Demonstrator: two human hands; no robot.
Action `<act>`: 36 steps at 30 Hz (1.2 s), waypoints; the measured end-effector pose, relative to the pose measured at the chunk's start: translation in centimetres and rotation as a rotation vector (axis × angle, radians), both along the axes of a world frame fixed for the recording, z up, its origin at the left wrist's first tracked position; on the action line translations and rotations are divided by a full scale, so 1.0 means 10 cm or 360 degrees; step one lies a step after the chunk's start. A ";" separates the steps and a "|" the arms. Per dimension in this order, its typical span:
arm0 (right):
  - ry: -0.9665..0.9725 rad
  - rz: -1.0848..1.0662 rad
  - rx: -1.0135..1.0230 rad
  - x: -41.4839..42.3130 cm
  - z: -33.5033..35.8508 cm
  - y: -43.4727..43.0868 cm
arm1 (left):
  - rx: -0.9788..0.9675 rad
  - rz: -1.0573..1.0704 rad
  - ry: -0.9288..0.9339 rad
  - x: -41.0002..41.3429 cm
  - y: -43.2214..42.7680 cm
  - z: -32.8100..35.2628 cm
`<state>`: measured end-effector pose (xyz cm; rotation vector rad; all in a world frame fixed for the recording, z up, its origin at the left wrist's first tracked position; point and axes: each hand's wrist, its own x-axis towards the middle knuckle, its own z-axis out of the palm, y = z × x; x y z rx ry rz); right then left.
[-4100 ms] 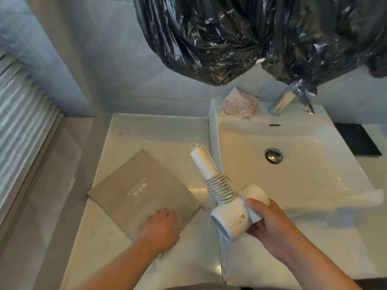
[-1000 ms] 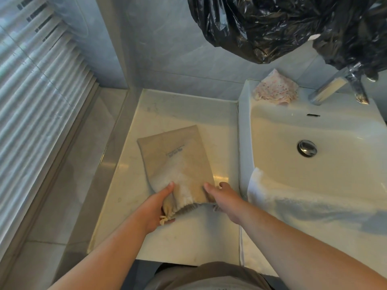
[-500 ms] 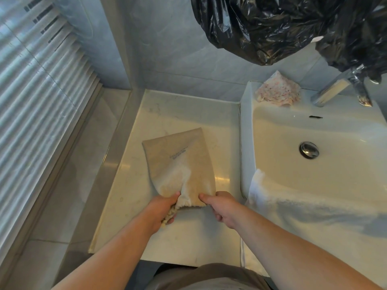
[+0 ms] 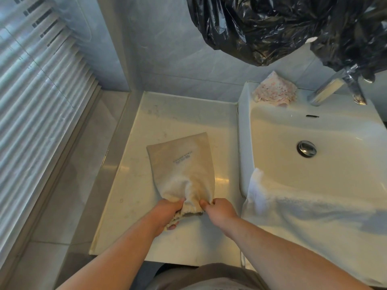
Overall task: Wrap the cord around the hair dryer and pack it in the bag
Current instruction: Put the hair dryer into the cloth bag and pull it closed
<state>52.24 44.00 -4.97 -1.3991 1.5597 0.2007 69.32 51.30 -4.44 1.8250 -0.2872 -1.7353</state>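
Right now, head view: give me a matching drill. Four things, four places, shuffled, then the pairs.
Things:
1. cloth bag
2. white towel
3. patterned cloth
4. black plastic bag

Places:
A. draped over the front edge of the sink
B. hanging up above, at the top of the view
C. on the back ledge of the sink, beside the tap
D. lying on the counter, its mouth held by the left hand and right hand

Pairs: 1-D, 2-A, 3-C, 4-B
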 end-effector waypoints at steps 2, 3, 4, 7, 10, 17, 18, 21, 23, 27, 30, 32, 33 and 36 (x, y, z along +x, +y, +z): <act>0.0186 -0.0035 -0.0071 -0.05 0.02 -0.06 | 0.0039 -0.0098 -0.0116 0.03 0.02 -0.01; 0.0241 -0.0047 -0.0089 -0.10 0.03 -0.09 | 0.0062 -0.0182 -0.0188 0.06 0.04 -0.02; 0.0258 -0.0042 -0.0091 -0.14 0.03 -0.12 | 0.0074 -0.0243 -0.0243 0.10 0.07 -0.03; 0.0141 -0.0017 0.0092 -0.22 0.04 -0.13 | 0.0086 -0.0291 -0.0306 0.22 0.13 -0.06; -0.0111 -0.0096 0.0202 -0.21 0.11 -0.14 | 0.0093 -0.0148 -0.0242 0.30 0.16 -0.02; -0.0516 -0.0572 0.0463 0.04 0.10 -0.31 | -0.0016 0.0356 0.0266 0.12 -0.08 0.12; -0.0513 -0.0575 0.0501 0.08 0.12 -0.30 | -0.0029 0.0384 0.0264 0.10 -0.12 0.13; -0.0535 -0.0642 0.0538 0.10 0.16 -0.27 | -0.0024 0.0443 0.0316 0.08 -0.16 0.12; -0.0553 -0.0698 0.0542 0.10 0.17 -0.26 | 0.0018 0.0445 0.0355 0.09 -0.14 0.10; -0.0568 -0.0746 0.0471 0.13 0.15 -0.23 | 0.0072 0.0479 0.0309 0.10 -0.15 0.01; -0.0626 -0.0775 0.0359 0.16 0.11 -0.22 | 0.0036 0.0496 0.0206 0.12 -0.20 0.03; -0.0637 -0.0774 0.0275 0.17 0.10 -0.22 | 0.0009 0.0474 0.0146 0.16 -0.22 0.03; -0.0635 -0.0768 0.0270 0.17 0.09 -0.22 | -0.0001 0.0444 0.0125 0.18 -0.21 0.02; -0.0638 -0.0743 0.0346 0.09 0.07 -0.21 | -0.0015 0.0369 0.0091 0.24 -0.11 0.00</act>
